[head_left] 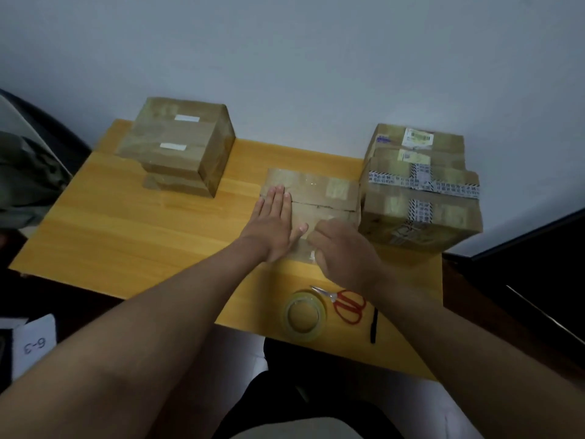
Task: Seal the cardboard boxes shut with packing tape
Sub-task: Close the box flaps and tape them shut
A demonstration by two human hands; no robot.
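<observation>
- Box point(311, 198) lies in the middle, its seam running left to right.
- Left hand point(274, 221) presses flat on it.
- Right hand point(340, 248) is curled at the near edge; what it holds, I cannot tell.

We cannot see what our right hand point(340, 248) grips; its curled fingers hide the box's point(319, 198) near corner.

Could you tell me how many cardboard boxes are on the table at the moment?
At least 6: two stacked at far left, large over smaller; one in the middle under both hands; three stacked at right, top, middle, bottom. Others may be hidden.
</observation>
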